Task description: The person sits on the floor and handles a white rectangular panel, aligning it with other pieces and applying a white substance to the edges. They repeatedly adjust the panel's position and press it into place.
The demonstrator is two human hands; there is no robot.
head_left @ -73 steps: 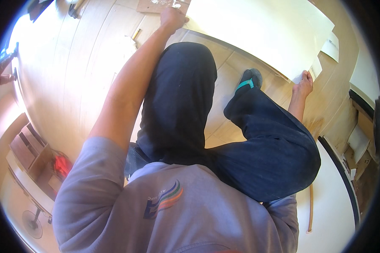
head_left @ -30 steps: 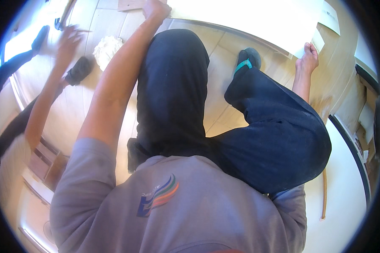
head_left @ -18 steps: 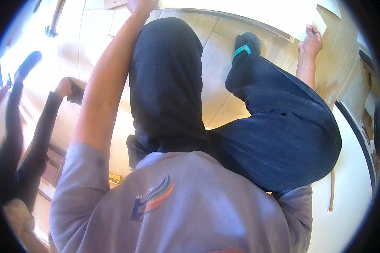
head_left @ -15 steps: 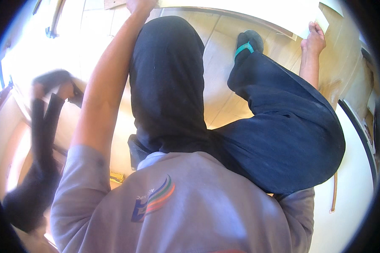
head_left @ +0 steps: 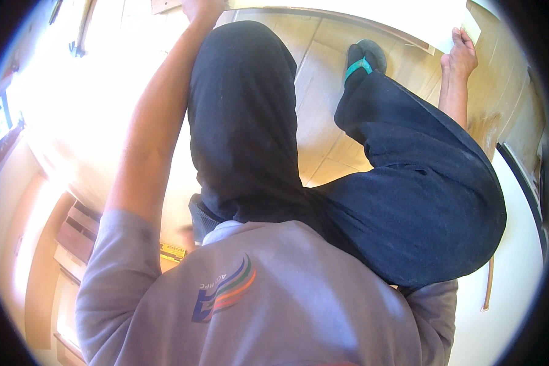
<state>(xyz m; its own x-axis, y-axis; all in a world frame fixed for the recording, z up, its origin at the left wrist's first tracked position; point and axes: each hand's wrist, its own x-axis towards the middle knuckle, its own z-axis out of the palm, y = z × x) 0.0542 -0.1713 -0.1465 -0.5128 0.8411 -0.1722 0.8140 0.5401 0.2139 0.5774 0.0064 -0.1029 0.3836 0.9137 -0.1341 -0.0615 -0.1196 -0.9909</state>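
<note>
A long white board with a brown lower edge crosses the top of the view. My left hand is at its left part, cut off by the picture's upper edge, so its fingers are hidden. At the board's right end my right hand is closed, fingers and thumb pinching a thin pale sheet that sticks out past the corner. Whether the sheet is fixed to the board I cannot tell. My dark-trousered knees lie between my arms and the board.
My sandalled foot rests on the tiled floor just below the board. A yellow printed item lies by my left side, with something blurred beside it. Brown wooden pieces stand at the left. A white panel lies at the right.
The dark-clothed person at the left has gone from that spot. My right hand and the pale sheet appear slightly farther right. Both arms keep nearly the same pose.
</note>
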